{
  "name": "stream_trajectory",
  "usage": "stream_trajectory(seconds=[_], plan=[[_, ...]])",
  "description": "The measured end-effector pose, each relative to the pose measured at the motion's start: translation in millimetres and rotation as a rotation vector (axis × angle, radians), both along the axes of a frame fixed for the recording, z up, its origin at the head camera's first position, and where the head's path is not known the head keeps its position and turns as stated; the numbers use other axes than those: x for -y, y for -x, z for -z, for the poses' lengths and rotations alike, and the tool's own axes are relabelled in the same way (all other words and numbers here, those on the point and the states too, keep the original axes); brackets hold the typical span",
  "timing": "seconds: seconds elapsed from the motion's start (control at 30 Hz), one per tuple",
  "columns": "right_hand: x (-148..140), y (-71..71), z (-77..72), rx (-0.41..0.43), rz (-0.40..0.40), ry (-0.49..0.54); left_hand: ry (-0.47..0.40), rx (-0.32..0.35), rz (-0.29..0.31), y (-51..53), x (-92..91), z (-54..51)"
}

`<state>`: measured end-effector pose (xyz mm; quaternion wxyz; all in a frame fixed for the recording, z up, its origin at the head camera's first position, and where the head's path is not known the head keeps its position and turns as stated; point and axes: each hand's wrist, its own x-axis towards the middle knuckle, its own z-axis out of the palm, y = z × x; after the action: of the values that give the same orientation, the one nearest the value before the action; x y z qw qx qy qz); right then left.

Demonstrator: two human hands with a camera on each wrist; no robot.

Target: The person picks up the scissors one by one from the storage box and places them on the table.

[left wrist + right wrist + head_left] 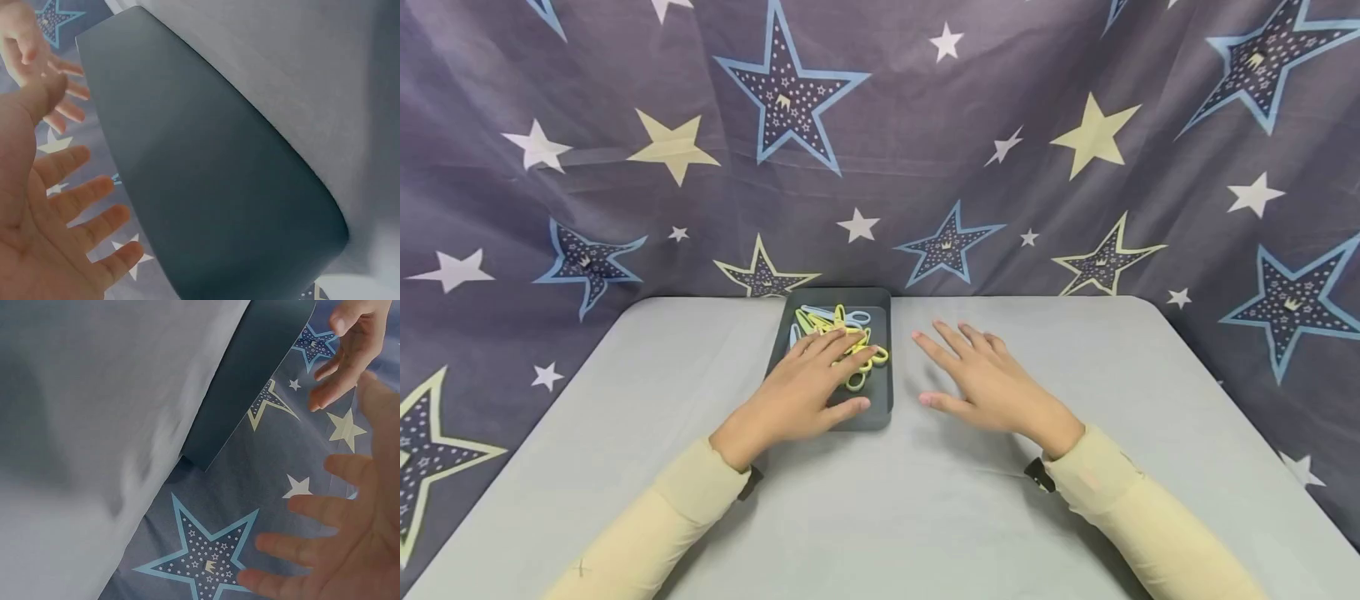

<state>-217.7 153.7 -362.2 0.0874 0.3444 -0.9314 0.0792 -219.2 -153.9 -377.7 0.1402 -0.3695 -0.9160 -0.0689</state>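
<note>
A dark grey tray [872, 417] stands on the table, holding several yellow and light blue scissors [857, 317] in a loose heap. My left hand [805, 387] is over the tray with its fingers extended, covering part of the heap. Its palm [37, 250] appears in the left wrist view above the tray's outer wall [206, 156], gripping nothing. To the right of the tray hovers my right hand [992, 383], fingers spread and holding nothing. In the right wrist view the right hand [331, 531] faces the camera palm-on.
The table [850, 517] has a light grey cover. Directly behind it hangs a dark curtain [880, 150] patterned with stars. The tray sits near the table's back edge, left of centre.
</note>
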Motion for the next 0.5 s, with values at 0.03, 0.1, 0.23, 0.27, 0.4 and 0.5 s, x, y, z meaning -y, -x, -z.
stream_trajectory(seconds=[0.03,0.1,0.23,0.27,0.4,0.5], plan=[[0.2,0.8,-0.5,-0.013,-0.002,0.008,-0.012,-0.008,0.004,0.6,0.6,-0.5],[1.3,2.7,-1.3,-0.043,-0.009,0.025,-0.03,-0.016,-0.002,1.9,2.0,-1.3],[4.7,7.5,-3.5,-0.105,-0.025,0.043,-0.062,-0.018,-0.046,5.9,6.2,-2.4],[5.5,8.6,-4.2,-0.117,-0.029,0.044,-0.072,-0.016,-0.059,7.4,7.0,-2.9],[8.7,14.0,-7.4,-0.131,-0.049,0.047,-0.11,-0.019,-0.1,14.0,11.0,-4.5],[10.9,19.3,-9.2,-0.107,-0.064,0.052,-0.133,-0.014,-0.126,19.2,15.9,-5.1]])
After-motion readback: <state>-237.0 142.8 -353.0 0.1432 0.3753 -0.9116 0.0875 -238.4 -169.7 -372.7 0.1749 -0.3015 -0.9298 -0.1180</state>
